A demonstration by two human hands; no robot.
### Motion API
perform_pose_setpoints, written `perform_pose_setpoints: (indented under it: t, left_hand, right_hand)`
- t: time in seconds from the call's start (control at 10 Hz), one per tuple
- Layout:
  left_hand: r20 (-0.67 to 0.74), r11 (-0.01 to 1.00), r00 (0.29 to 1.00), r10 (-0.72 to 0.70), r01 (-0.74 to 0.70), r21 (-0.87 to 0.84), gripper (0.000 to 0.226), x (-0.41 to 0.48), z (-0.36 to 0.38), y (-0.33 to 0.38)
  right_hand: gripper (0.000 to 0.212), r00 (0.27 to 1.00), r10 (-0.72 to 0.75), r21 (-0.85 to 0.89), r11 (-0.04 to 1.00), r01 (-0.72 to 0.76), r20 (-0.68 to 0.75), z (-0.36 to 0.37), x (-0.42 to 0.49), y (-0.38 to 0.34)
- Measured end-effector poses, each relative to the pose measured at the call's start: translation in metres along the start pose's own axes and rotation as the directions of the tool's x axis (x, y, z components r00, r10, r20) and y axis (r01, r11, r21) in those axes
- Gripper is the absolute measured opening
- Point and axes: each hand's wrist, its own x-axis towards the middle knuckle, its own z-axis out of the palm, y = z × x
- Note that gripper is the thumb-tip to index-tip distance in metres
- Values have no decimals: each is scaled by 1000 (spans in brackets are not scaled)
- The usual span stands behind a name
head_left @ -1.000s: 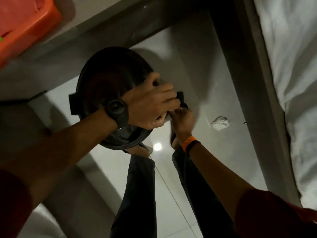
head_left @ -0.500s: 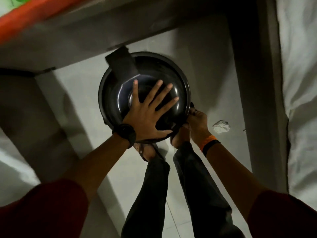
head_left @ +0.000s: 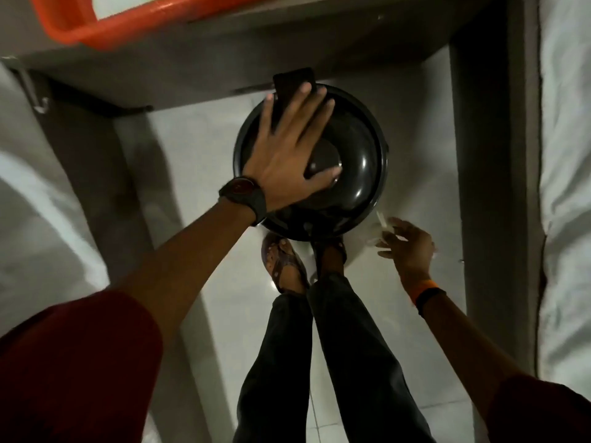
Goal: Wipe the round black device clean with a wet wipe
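The round black device is in the middle of the view, glossy and domed, above my feet. A flat black tab sticks out at its far edge. My left hand lies flat on the dome, fingers spread, fingertips reaching the tab. A dark watch is on that wrist. My right hand is off the device, just beyond its near right edge, with an orange and black band on its wrist. A thin pale wet wipe, blurred, sits pinched at its fingertips.
An orange plastic tray rests on a grey ledge above the device. White bedding and a dark bed frame run down the right side. Pale floor tiles lie below, with my legs and sandalled feet.
The device has turned dome-up and my left hand has slid across it toward the tab. My right hand has come away from the rim, out to the right.
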Motion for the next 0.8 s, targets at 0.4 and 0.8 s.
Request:
perform_pose_setpoints:
  t: [0.4, 0.8]
  left_hand:
    - [-214, 969, 946, -244, 231, -85, 70, 35, -147, -66]
    - [-209, 962, 939, -274, 268, -60, 76, 49, -169, -82]
  right_hand:
    - [15, 981, -186, -48, 981, 189, 57, 14, -51, -54]
    - [33, 825, -397, -606, 561, 564, 401, 118, 15, -118]
